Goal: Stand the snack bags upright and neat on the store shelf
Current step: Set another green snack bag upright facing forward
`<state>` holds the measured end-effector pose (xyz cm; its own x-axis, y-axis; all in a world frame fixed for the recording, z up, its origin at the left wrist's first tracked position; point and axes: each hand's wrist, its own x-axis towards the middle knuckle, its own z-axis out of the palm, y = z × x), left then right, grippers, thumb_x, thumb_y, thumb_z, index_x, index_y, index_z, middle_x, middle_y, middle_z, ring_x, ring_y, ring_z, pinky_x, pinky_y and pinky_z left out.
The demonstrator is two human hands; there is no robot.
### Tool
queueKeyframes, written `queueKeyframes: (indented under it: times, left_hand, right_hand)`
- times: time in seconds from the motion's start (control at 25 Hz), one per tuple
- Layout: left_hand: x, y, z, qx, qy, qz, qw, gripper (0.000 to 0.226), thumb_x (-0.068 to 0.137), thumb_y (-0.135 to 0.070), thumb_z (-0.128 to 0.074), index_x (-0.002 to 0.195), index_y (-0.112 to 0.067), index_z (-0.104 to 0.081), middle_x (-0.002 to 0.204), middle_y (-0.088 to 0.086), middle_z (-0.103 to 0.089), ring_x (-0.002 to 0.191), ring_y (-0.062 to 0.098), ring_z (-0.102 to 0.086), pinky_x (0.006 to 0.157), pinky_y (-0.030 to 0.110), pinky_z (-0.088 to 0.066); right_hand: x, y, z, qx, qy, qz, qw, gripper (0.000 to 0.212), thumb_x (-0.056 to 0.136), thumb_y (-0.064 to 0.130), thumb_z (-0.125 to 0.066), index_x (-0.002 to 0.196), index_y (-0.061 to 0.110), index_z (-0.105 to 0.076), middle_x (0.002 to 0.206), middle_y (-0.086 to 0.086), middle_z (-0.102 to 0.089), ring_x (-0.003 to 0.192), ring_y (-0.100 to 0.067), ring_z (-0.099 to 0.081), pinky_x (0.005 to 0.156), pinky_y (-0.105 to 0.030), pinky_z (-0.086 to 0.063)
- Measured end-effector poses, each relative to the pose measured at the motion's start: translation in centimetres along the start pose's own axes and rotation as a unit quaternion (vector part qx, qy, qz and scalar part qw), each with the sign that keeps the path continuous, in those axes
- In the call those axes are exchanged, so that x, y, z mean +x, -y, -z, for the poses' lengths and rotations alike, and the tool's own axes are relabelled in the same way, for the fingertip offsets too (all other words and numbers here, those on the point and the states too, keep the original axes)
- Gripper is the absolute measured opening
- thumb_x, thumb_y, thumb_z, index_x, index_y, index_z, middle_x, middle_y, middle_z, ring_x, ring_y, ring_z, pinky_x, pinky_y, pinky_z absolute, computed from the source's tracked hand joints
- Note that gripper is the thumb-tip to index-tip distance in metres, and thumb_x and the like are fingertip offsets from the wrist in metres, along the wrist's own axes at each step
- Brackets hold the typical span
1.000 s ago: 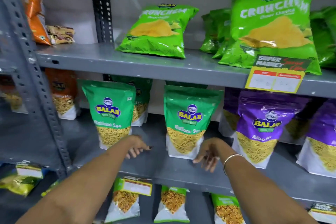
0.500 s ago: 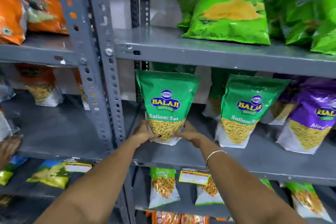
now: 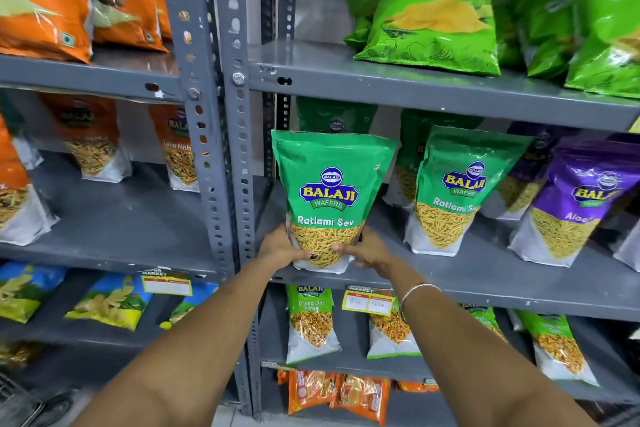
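Observation:
A green Ratlami Sev bag (image 3: 329,184) stands upright at the left front of the middle grey shelf (image 3: 485,284). My left hand (image 3: 282,248) grips its lower left corner and my right hand (image 3: 367,251) grips its lower right corner. A second green Ratlami Sev bag (image 3: 453,191) stands upright to its right, leaning slightly. Beyond that stands a purple Aloo Sev bag (image 3: 571,204). More green bags (image 3: 334,116) sit behind the front row, partly hidden.
A perforated steel upright (image 3: 221,135) stands just left of the held bag. Green Crunchem bags (image 3: 436,21) lean on the shelf above. Orange bags (image 3: 93,139) fill the left bay. Small bags and a yellow price tag (image 3: 369,302) sit on the shelf below.
Both hands went from hovering at the shelf's front edge to gripping the left green bag's base. The view shifted left and moved closer to that bag.

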<state>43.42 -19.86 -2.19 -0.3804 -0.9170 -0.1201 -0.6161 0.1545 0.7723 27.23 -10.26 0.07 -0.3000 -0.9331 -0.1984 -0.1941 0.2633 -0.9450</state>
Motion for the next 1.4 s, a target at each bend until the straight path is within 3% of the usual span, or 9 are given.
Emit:
queueKeyframes:
  times: [0.44,0.68,0.76,0.84,0.92,1.0,1.08,1.24,1.4]
  left_hand:
    - [-1.1,0.0,-0.1,0.007,0.007,-0.001,1.0,0.077,0.064,-0.02,-0.083,0.13,-0.008,-0.045,0.136,0.011,-0.056,0.126,0.027,-0.053,0.102,0.033,-0.042]
    - [-0.9,-2.2,1.9,0.197,0.233,0.167,0.938,0.072,0.078,-0.028,-0.071,0.139,-0.007,-0.037,0.143,0.009,-0.047,0.131,0.022,-0.049,0.099,0.032,-0.046]
    - [-1.4,-4.3,1.6,0.267,0.328,0.22,0.879,0.045,0.089,-0.033,-0.057,0.12,-0.002,-0.052,0.127,0.009,-0.06,0.132,0.02,-0.049,0.102,0.032,-0.043]
    - [-1.8,-7.0,-0.6,0.28,0.397,0.222,0.845,0.034,0.092,-0.036,-0.05,0.095,-0.003,-0.054,0.102,0.009,-0.063,0.13,0.023,-0.05,0.102,0.033,-0.041]
    - [-1.8,-9.6,-4.3,0.246,0.421,0.188,0.853,0.031,0.094,-0.033,-0.047,0.101,-0.003,-0.054,0.113,0.012,-0.062,0.123,0.026,-0.054,0.107,0.037,-0.039]
    - [-1.5,-12.0,-8.2,0.168,0.383,0.121,0.9,0.024,0.093,-0.029,-0.051,0.096,-0.006,-0.056,0.1,0.01,-0.062,0.093,0.023,-0.063,0.108,0.043,-0.042]
    - [-0.2,-14.0,-12.1,0.084,0.29,0.057,0.952,0.03,0.086,-0.028,-0.063,0.106,-0.007,-0.055,0.103,0.009,-0.059,0.091,0.02,-0.061,0.103,0.04,-0.046]
    - [3.1,-16.2,-17.8,-0.046,0.104,0.018,0.993,0.1,0.077,-0.018,-0.073,0.151,-0.006,-0.007,0.159,0.01,-0.017,0.145,0.025,-0.024,0.115,0.034,-0.029]
    - [5.0,-16.5,-21.1,-0.131,0.021,0.026,0.991,0.071,0.07,-0.008,-0.079,0.13,-0.003,-0.043,0.141,0.014,-0.049,0.122,0.021,-0.049,0.1,0.031,-0.042]
  right_hand:
    - [-0.4,-0.5,-0.3,-0.029,0.001,-0.003,1.0,0.067,0.077,0.008,-0.072,0.135,0.006,-0.038,0.112,-0.003,-0.054,0.074,-0.002,-0.05,0.038,0.002,-0.036]
    - [-0.6,-1.3,2.5,-0.083,-0.006,-0.065,0.994,0.09,0.077,0.02,-0.073,0.146,0.003,-0.017,0.154,-0.014,-0.025,0.141,-0.029,-0.029,0.111,-0.039,-0.033]
    - [-0.8,-1.9,5.7,-0.141,-0.044,-0.124,0.981,0.069,0.079,0.025,-0.071,0.133,-0.002,-0.037,0.135,-0.016,-0.046,0.122,-0.028,-0.047,0.099,-0.035,-0.044]
    - [-1.6,-2.7,9.2,-0.201,-0.049,-0.162,0.965,0.025,0.082,0.024,-0.067,0.078,0.005,-0.052,0.082,-0.006,-0.052,0.072,-0.015,-0.051,0.063,-0.021,-0.042]
    - [-1.9,-3.6,13.0,-0.278,-0.074,-0.188,0.939,0.032,0.083,0.028,-0.066,0.07,0.004,-0.049,0.076,-0.008,-0.053,0.067,-0.018,-0.051,0.059,-0.024,-0.041]
    - [-1.5,-5.5,17.0,-0.298,-0.115,-0.176,0.931,0.054,0.082,0.034,-0.065,0.12,-0.002,-0.051,0.125,-0.015,-0.056,0.112,-0.027,-0.055,0.093,-0.032,-0.045]
    - [-1.5,-6.8,20.2,-0.22,-0.165,-0.168,0.947,0.092,0.079,0.038,-0.068,0.146,0.001,-0.016,0.154,-0.017,-0.026,0.141,-0.029,-0.029,0.114,-0.037,-0.029]
    - [0.7,-8.2,24.0,-0.084,-0.15,-0.054,0.984,0.109,0.07,0.024,-0.079,0.146,-0.002,-0.004,0.156,-0.016,-0.018,0.144,-0.029,-0.021,0.117,-0.041,-0.025]
    - [2.4,-8.3,25.0,0.021,-0.075,-0.01,0.997,0.074,0.069,0.008,-0.079,0.131,0.01,-0.038,0.143,-0.01,-0.041,0.134,-0.027,-0.04,0.11,-0.041,-0.036]
